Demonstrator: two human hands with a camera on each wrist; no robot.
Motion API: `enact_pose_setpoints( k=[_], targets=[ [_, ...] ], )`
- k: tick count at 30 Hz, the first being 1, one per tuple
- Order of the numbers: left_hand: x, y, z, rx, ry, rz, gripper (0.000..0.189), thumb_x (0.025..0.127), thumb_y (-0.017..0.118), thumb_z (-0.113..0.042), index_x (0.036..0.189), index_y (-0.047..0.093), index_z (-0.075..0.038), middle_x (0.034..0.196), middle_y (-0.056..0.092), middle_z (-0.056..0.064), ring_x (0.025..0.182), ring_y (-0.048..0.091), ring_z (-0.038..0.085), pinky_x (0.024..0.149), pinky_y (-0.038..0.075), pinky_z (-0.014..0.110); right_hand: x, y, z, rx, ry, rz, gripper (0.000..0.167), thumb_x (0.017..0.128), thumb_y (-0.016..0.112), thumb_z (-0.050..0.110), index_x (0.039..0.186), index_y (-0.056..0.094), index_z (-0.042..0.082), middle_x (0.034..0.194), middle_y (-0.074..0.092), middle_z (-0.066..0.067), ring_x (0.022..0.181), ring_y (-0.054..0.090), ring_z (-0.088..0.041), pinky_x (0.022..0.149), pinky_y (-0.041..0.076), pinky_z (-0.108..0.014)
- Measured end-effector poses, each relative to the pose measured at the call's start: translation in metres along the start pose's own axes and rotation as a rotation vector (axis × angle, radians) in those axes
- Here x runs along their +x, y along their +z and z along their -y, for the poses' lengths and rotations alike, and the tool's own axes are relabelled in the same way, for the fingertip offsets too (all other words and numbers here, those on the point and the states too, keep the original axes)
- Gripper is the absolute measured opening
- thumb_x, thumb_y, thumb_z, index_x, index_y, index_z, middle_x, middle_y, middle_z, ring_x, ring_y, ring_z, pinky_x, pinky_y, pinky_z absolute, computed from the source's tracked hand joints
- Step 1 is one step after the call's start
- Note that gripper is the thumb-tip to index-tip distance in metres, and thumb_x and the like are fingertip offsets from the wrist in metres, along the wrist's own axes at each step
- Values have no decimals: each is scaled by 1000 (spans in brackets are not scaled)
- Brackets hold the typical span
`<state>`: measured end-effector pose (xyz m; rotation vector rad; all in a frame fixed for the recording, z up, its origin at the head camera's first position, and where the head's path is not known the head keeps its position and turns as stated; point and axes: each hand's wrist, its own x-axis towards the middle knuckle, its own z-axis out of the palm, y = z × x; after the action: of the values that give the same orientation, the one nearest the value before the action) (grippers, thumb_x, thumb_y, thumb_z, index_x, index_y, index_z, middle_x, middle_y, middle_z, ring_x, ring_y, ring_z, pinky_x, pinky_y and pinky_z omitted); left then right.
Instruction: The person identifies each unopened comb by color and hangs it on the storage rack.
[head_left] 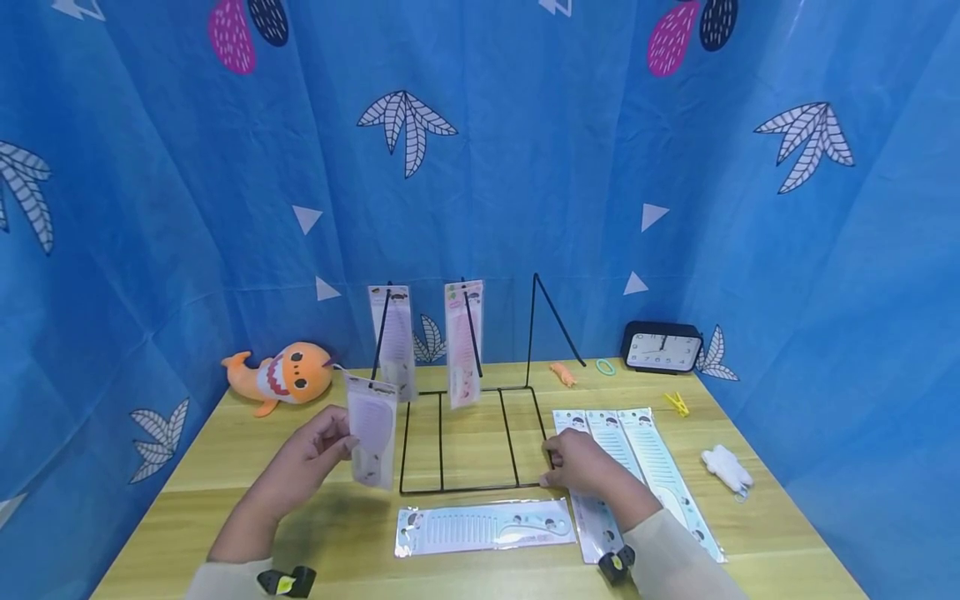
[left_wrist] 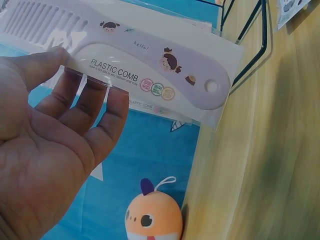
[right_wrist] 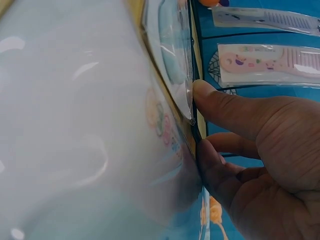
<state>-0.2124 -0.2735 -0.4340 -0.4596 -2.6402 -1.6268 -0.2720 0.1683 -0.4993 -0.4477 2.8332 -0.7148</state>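
Pale sleeves [head_left: 678, 557] come first, then a packaged pale-blue comb [head_left: 465, 530] lying crosswise on the table [head_left: 772, 546], three more packaged combs [head_left: 675, 479] slanting at right. Past these, the right hand [head_left: 581, 464] pinches the front right corner of the black wire rack [head_left: 480, 487] between thumb and fingers. The left hand [head_left: 315, 454] pinches the side edge of a packaged purple comb [head_left: 375, 429], held above the table by the tip of the left prong [head_left: 380, 337]; its long axis stands nearly upright, toothed end up, handle end down. I cannot tell whether the tip enters its hole; a miss could make it slip from that edge grip, a push could shift the rack. Farther back are a hanging purple comb [head_left: 400, 346], a hanging pink comb [head_left: 457, 350] and a blue curtain [head_left: 525, 183].
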Motion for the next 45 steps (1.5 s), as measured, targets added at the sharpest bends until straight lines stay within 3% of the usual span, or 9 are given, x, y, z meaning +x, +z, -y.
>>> enact_pose_setpoints(
  k=[6, 12, 17, 22, 26, 30, 37, 45],
  targets=[
    [1, 4, -1, -6, -36, -16, 15, 113, 57, -8, 128, 59, -7, 125, 72, 14, 113, 70, 19, 90, 65, 27, 0, 1, 0, 4, 16, 0, 46, 87, 94, 22, 125, 76, 3, 89, 57, -3, 86, 52, -20, 74, 43, -37],
    [7, 9, -1, 50, -120, -77, 16, 114, 57, -11, 130, 57, -10, 128, 70, 13, 113, 70, 24, 89, 66, 28, -1, 0, 0, 5, 18, -4, 44, 87, 94, 22, 123, 76, 4, 88, 58, -4, 84, 53, -20, 73, 45, -38],
    [15, 13, -1, 95, -103, -135, 19, 115, 57, -19, 132, 55, -12, 128, 70, 13, 112, 69, 26, 91, 67, 36, -2, -2, 1, -5, 18, -8, 47, 86, 94, 22, 125, 76, 3, 89, 60, -5, 84, 53, -20, 75, 47, -38],
    [29, 21, 2, 81, -67, -202, 19, 115, 56, -19, 133, 55, -11, 127, 72, 17, 108, 71, 26, 89, 69, 44, -2, -3, 1, -22, 23, -12, 55, 86, 94, 23, 133, 74, 1, 102, 65, -4, 92, 55, -20, 86, 56, -43],
    [44, 27, 1, 57, -71, -237, 21, 115, 56, -18, 134, 55, -10, 129, 71, 19, 109, 72, 27, 88, 69, 42, -1, -3, 0, -28, 22, -9, 54, 87, 94, 23, 132, 75, 2, 100, 64, -3, 91, 54, -20, 83, 53, -42],
    [61, 32, 0, 20, -88, -270, 22, 115, 55, -16, 135, 54, -8, 128, 68, 21, 109, 72, 29, 91, 69, 49, 0, -4, -1, -28, 31, -1, 54, 87, 94, 24, 132, 74, 3, 100, 64, -3, 92, 55, -20, 85, 54, -43],
    [85, 34, -2, -20, -114, -315, 21, 114, 53, -9, 135, 53, -7, 126, 64, 22, 109, 70, 31, 95, 67, 54, 0, -6, -2, -23, 56, -9, 62, 87, 94, 25, 140, 71, 2, 119, 72, -10, 111, 68, -24, 108, 60, -53],
    [100, 32, 3, -42, -180, -299, 26, 116, 52, -13, 141, 50, -7, 131, 58, 21, 125, 67, 37, 107, 62, 57, 2, -1, -2, -14, 33, 6, 54, 85, 95, 25, 131, 75, 3, 109, 70, -5, 99, 62, -20, 100, 60, -50]
  ],
)
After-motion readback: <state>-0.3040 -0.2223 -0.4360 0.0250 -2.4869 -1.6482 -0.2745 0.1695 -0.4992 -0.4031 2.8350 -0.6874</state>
